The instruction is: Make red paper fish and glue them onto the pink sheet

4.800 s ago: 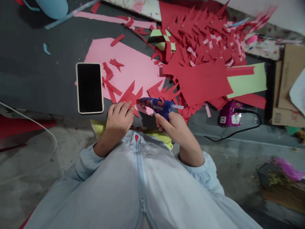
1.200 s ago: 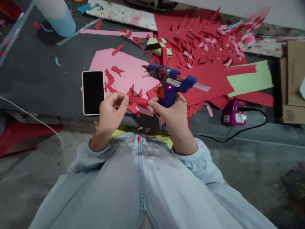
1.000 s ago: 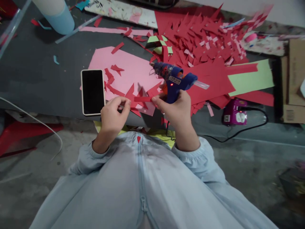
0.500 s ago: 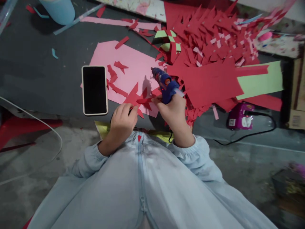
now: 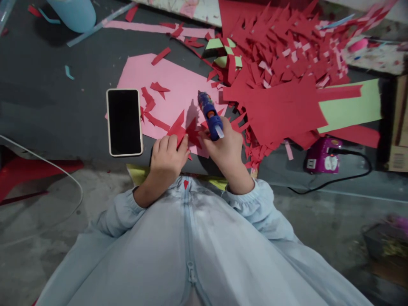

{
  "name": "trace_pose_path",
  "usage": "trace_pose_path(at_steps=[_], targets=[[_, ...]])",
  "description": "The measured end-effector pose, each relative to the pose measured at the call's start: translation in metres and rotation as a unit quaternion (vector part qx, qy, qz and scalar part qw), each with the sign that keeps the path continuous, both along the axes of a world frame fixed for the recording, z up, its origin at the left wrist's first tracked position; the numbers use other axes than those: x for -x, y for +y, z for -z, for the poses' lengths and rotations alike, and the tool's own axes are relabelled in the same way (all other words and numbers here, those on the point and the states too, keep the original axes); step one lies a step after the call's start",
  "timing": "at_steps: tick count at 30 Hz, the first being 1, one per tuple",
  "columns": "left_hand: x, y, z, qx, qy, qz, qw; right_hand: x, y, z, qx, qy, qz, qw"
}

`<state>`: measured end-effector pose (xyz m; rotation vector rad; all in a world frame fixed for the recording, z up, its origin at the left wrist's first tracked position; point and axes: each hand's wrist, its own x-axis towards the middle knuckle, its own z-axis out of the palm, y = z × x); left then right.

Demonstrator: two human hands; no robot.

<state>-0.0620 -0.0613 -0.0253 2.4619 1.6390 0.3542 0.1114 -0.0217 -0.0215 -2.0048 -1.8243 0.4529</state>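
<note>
- The glue gun (image 5: pixel 208 112) is in the right hand (image 5: pixel 225 142), held over the lower edge of the pink sheet (image 5: pixel 172 76) on the dark counter (image 5: pixel 38 102), its nozzle pointing away from the body.
- The right grip is closed around the gun's handle, which the fingers mostly hide. That looks the proper hold: the plastic body should be stiff, fairly light and a little nose-heavy.
- The nozzle end is likely hot, so fingers belong well behind it. The pale glue stick (image 5: pixel 219 131) poking from the rear would make a poor handle, as it may slide or bend.
- The left hand (image 5: pixel 168 157) lies over the near edge of the red cut paper (image 5: pixel 193 131). Its fingertips are partly turned from view, so I cannot tell whether that grip is pinching a piece or only pressing down.
- The paper looks thin, very light and easily creased. Its narrow points would probably fold or tear if pulled; better to pinch the broader middle, or steady it flat with fingertips.
- The phone (image 5: pixel 124 122), beside the left hand, looks rigid and smooth-faced; its edges would give the surest hold.
</note>
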Motion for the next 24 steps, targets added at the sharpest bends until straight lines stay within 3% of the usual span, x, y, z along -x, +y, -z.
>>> trace_pose_path(at_steps=[9, 16, 24], targets=[[-0.0072, 0.0041, -0.0084, 0.006, 0.033, 0.008, 0.999, 0.0001, -0.0002, 0.0032, -0.005, -0.029, -0.018, 0.999], [-0.0074, 0.0042, -0.006, 0.007, 0.03, 0.01, 0.999, -0.0008, -0.0003, 0.0057, -0.015, -0.028, -0.026, 0.999], [-0.0106, 0.0071, -0.0093, 0.03, 0.06, 0.005, 0.998, -0.0002, -0.0008, 0.0003, 0.016, -0.007, 0.0, 1.0]])
